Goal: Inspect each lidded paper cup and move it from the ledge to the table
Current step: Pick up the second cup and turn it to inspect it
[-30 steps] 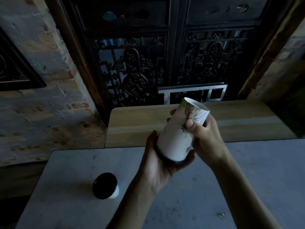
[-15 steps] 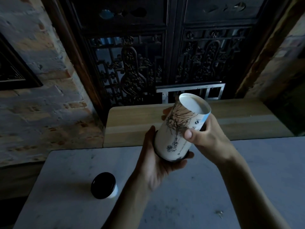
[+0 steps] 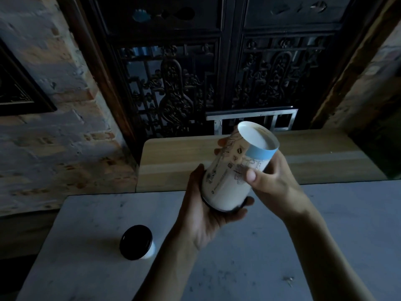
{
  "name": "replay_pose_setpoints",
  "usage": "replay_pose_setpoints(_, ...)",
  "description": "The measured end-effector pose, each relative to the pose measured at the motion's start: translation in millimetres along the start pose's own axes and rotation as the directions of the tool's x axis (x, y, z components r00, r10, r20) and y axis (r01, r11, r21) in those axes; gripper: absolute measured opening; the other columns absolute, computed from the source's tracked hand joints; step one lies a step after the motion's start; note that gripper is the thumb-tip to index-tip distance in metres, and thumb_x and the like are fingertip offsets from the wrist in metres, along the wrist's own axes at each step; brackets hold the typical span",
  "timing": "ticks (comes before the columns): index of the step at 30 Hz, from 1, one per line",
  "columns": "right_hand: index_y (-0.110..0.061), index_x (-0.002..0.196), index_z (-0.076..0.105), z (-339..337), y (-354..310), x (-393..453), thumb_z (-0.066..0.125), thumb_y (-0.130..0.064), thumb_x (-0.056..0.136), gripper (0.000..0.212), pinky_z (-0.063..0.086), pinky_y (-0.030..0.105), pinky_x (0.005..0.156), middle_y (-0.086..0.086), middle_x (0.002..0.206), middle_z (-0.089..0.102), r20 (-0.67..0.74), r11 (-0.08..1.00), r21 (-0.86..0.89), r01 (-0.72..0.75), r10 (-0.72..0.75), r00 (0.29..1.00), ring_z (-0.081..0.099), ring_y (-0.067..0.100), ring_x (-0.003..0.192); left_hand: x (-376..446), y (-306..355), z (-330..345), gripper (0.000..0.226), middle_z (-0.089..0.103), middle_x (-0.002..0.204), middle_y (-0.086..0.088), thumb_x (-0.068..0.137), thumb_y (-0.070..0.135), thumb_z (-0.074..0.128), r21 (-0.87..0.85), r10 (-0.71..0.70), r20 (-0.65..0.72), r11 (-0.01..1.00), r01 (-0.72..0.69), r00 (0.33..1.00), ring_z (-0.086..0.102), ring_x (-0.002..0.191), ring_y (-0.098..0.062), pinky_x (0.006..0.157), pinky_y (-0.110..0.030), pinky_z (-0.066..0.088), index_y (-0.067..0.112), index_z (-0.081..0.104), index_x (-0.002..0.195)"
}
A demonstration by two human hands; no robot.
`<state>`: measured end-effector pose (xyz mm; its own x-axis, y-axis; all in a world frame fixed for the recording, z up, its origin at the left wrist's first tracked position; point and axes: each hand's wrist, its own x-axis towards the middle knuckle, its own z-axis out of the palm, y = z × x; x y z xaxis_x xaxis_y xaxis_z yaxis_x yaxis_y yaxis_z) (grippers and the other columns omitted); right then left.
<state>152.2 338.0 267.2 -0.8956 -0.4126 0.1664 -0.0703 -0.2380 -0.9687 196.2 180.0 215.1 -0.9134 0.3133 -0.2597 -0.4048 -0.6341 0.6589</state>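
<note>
Both hands hold a white paper cup [image 3: 230, 177] with dark drawings and a blue band, tilted upside down above the table, its base facing up and away. My left hand [image 3: 206, 211] cups the black-lidded end from below. My right hand [image 3: 271, 183] grips the cup's side near the base, thumb on the printed wall. A second paper cup with a black lid [image 3: 136, 242] stands upright on the grey table [image 3: 282, 246] at the left. The wooden ledge [image 3: 178, 161] behind the table has no cup showing on it.
A dark carved wooden screen [image 3: 184, 83] rises behind the ledge, with a metal frame [image 3: 251, 118] at its foot. A brick wall [image 3: 54, 148] stands at the left. A small bit of debris [image 3: 289, 280] lies on the table at the right.
The cup has been turned in my hands: the drawings and then the blue band have come round into view, and its base has tipped more toward me. The cup on the table has not moved.
</note>
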Motion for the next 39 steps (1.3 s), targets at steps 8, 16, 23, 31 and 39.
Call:
replay_pose_setpoints(8, -0.001, 0.126, 0.061, 2.1, 1.0, 2.4, 0.09, -0.054, 0.072, 0.081, 0.056, 0.063, 0.086, 0.018, 0.112, 0.073, -0.054, 0.998, -0.045, 0.047, -0.049, 0.997, 0.07, 0.044, 0.106, 1.7, 2.9, -3.5, 0.068, 0.076, 0.116, -0.022, 0.099, 0.063, 0.042, -0.029, -0.014, 0.044, 0.999, 0.016, 0.999, 0.076, 0.098, -0.038, 0.073, -0.041, 0.066, 0.01, 0.07, 0.131)
replay_pose_setpoints(16, -0.015, 0.128, 0.065, 6.3, 7.6, -1.2, 0.088, -0.061, 0.07, 0.078, 0.054, 0.065, 0.095, 0.016, 0.114, 0.073, -0.155, 0.998, -0.002, 0.064, -0.064, 0.986, 0.068, 0.048, 0.112, -0.7, 2.2, 3.5, 0.067, 0.077, 0.11, -0.022, 0.1, 0.061, 0.04, 0.003, 0.024, -0.063, 1.0, -0.024, 0.998, 0.075, 0.088, -0.033, 0.068, -0.039, 0.064, 0.009, 0.075, 0.122)
replay_pose_setpoints(23, -0.017, 0.118, 0.072, 1.8, -4.9, 5.9, 0.089, -0.052, 0.073, 0.059, 0.052, 0.071, 0.085, 0.024, 0.109, 0.072, -0.041, 0.998, 0.022, 0.062, -0.061, 0.997, 0.067, 0.053, 0.1, -1.8, 7.3, -2.2, 0.082, 0.074, 0.106, -0.028, 0.099, 0.065, 0.039, -0.003, -0.104, 0.089, 0.994, 0.105, 0.991, 0.076, 0.085, -0.039, 0.059, -0.036, 0.065, -0.003, 0.056, 0.141)
replay_pose_setpoints(31, 0.007, 0.138, 0.048, 16.3, 9.3, 2.8, 0.091, -0.058, 0.069, 0.104, 0.057, 0.055, 0.09, 0.021, 0.11, 0.067, -0.21, 0.998, 0.042, 0.041, -0.032, 0.977, 0.067, 0.039, 0.105, 1.2, 4.1, 6.6, 0.066, 0.077, 0.11, -0.019, 0.099, 0.062, 0.038, 0.048, 0.07, -0.058, 0.997, -0.068, 0.996, 0.075, 0.091, -0.028, 0.07, -0.037, 0.063, 0.013, 0.075, 0.123)
replay_pose_setpoints(39, 0.005, 0.137, 0.052, 0.1, -0.3, 4.7, 0.091, -0.055, 0.069, 0.098, 0.042, 0.083, 0.091, 0.043, 0.122, 0.059, -0.054, 0.999, 0.002, 0.041, -0.04, 0.998, 0.055, 0.068, 0.112, -2.8, 9.8, 0.6, 0.079, 0.072, 0.103, -0.027, 0.098, 0.064, 0.037, 0.012, -0.102, 0.028, 0.995, 0.102, 0.994, 0.076, 0.077, -0.038, 0.046, -0.03, 0.06, 0.0, 0.061, 0.138)
